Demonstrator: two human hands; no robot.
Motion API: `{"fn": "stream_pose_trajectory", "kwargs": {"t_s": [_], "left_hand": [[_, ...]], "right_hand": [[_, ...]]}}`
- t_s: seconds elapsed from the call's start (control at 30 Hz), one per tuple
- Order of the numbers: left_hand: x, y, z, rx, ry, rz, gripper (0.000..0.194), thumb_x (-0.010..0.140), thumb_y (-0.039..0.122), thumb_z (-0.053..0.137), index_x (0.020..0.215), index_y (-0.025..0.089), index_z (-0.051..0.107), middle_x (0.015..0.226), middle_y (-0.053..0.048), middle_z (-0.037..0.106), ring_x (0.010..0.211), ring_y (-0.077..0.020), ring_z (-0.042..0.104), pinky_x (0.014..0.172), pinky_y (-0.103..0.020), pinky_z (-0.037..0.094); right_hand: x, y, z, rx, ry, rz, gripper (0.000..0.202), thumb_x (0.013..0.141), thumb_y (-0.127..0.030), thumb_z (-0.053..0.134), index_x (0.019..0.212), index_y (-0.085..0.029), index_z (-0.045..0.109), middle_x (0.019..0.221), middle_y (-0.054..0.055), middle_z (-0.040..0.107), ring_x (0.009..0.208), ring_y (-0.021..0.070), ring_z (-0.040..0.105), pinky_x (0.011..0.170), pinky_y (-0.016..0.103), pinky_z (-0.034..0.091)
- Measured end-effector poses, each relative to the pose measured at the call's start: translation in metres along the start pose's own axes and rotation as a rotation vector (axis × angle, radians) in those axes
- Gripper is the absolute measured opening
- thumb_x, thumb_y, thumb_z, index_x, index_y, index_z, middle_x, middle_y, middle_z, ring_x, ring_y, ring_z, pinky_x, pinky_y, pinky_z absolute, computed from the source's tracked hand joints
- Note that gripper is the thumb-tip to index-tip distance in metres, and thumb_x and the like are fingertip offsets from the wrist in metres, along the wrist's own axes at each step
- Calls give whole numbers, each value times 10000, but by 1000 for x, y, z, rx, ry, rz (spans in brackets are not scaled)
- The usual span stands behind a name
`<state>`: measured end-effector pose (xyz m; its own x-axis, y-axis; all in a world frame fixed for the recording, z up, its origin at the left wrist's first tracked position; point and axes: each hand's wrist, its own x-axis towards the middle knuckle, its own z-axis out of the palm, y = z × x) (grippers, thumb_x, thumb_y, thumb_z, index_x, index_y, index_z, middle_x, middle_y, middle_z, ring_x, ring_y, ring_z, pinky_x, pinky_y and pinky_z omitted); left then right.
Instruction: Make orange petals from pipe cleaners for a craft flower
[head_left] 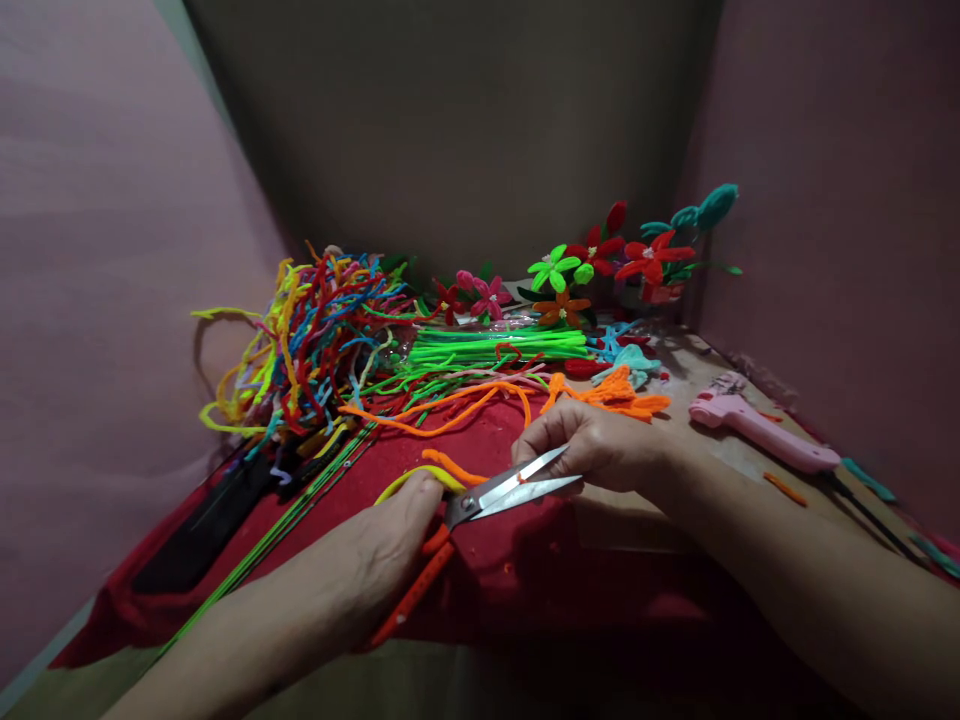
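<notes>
My left hand [405, 520] is closed around a pair of scissors [466, 505] with orange handles, its blades parted and pointing right. A yellow pipe cleaner [396, 485] curves by the left thumb. Beyond the blades, my right hand [574, 440] is closed in a pinch, its fingertips partly hidden by the scissors. An orange pipe cleaner [450, 468] runs behind the scissors towards those fingertips, and a small orange bit shows between the blades. Long orange pipe cleaners [442, 428] lie just past the right hand, close to a bunch of orange looped petals [619, 395].
A tangled heap of coloured pipe cleaners [315, 340] sits at back left, beside a bundle of green stems [495, 345]. Finished flowers [592, 255] stand at the back. A pink glue gun [765, 432] lies right on the board. Long green sticks [277, 535] cross the red cloth [480, 605].
</notes>
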<state>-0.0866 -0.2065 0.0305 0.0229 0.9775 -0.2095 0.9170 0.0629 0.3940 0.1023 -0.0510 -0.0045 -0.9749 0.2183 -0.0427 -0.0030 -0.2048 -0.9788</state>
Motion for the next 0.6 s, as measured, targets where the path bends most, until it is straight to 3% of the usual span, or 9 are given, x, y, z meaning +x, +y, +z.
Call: {"fn": "stream_pose_trajectory", "kwargs": {"t_s": [0.1,0.17,0.5,0.6], "left_hand": [[-1,0,-2,-54,-99,21,215,833,353,309,843,226,483,771,-2,579,633,-140,477,557,-237,382],[-1,-1,-2,-72,-99,34,226,843,349,290,862,228,480,769,-4,572,625,-141,469,550,-241,376],[11,-9,7,63,68,125,162,829,273,308,761,215,443,731,-11,531,639,-151,471,613,-265,377],[11,-11,8,82,65,128,179,835,274,292,777,219,452,760,-15,541,651,-154,478,619,-270,386]], "right_hand": [[-1,-2,1,-37,10,23,58,581,-110,588,625,-75,604,475,-29,493,410,36,377,396,170,249],[-2,-2,2,-58,6,31,45,600,-118,602,626,-80,601,481,-33,488,418,35,367,406,178,244],[-2,1,0,-39,-3,16,117,657,-195,639,630,-90,592,475,-45,458,410,32,341,400,188,229],[-2,1,1,-34,5,35,113,651,-191,641,634,-89,594,476,-46,460,408,30,342,396,184,232]]}}
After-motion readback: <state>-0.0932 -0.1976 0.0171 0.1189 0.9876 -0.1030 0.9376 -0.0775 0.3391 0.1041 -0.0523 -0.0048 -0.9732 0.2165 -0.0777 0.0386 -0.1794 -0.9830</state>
